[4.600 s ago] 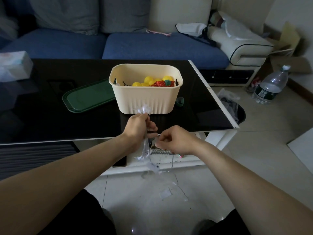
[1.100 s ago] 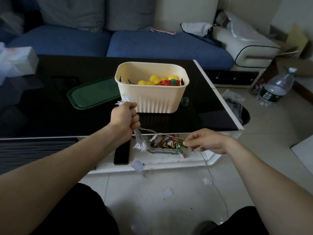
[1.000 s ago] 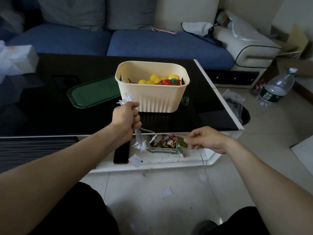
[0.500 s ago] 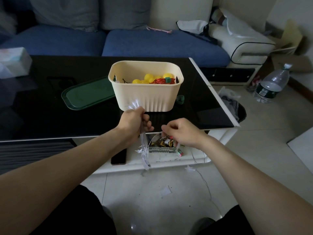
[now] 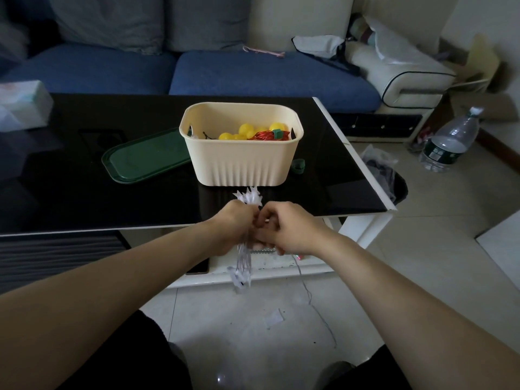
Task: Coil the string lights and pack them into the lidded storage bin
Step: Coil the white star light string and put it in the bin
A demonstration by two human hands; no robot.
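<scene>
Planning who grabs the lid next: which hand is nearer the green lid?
Left. The left hand sits right of and nearer the camera than the green lid; the right hand is farther right still.

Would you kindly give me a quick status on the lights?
Left hand grips star lights; right hand pinches the wire. Bin open, lid beside it. Nothing blocking.
</scene>
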